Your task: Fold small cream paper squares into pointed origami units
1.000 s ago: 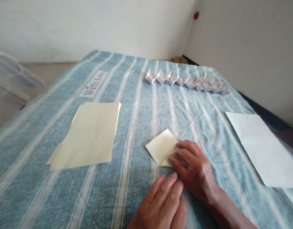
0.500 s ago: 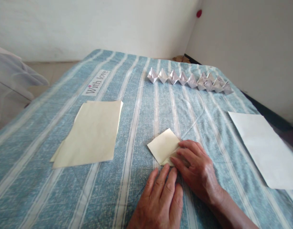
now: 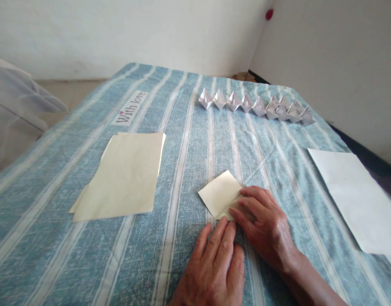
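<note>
A small cream sheet of paper, folded to a square with a creased flap along its lower right side, lies cornerwise on the striped cloth. My right hand rests on that flap, its fingers bent over the right edge and its thumb at the fold. Part of the paper is hidden beneath it. Flat on the cloth, my left hand has its fingers stretched out, their tips touching the paper's near corner.
Larger cream sheets are stacked to the left. White paper lies at the right. Folded paper boats stand in a row toward the back, right of a "With love" strip. Striped blue cloth covers the surface.
The whole view has shifted slightly. Both hands keep nearly the same place on the folded paper, and the other papers lie as before.
</note>
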### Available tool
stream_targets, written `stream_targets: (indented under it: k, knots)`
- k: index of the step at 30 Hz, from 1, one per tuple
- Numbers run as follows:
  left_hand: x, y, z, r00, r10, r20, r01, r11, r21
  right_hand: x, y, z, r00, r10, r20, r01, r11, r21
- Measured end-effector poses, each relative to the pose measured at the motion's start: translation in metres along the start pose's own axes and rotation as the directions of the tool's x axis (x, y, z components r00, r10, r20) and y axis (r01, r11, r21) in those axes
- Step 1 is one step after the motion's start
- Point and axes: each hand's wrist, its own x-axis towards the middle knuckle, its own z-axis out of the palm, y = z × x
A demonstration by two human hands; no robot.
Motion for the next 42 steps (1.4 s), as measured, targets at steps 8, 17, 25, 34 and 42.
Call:
stream_targets:
  k: [8, 17, 25, 34, 42]
  knots:
    - [0.0001, 0.0002, -0.0004, 1.000, -0.008, 0.004, 0.008, 1.000, -0.004, -0.0005, 0.0010, -0.0002, 1.000, -0.007, 0.001, 0.007, 1.000, -0.009]
    - [-0.0005, 0.0008, -0.0016, 1.000, -0.018, 0.015, 0.018, 1.000, -0.020, 0.0005, -0.0003, -0.0004, 1.000, -0.016, -0.009, 0.016, 1.000, -0.003]
    - [-0.0002, 0.0007, -0.0003, 1.000, -0.026, 0.010, 0.026, 1.000, -0.012, -0.0002, 0.0004, -0.0001, 1.000, -0.014, -0.006, 0.014, 1.000, -0.006]
    - [0.0006, 0.0020, -0.0006, 0.999, -0.047, 0.006, 0.047, 0.998, -0.034, 0.0000, 0.0003, -0.0005, 1.000, -0.010, 0.000, 0.010, 1.000, -0.009]
    - [0.0011, 0.0006, -0.0021, 0.998, -0.047, 0.030, 0.048, 0.998, -0.034, -0.0016, 0.0019, 0.0013, 1.000, -0.011, -0.010, 0.010, 1.000, -0.014]
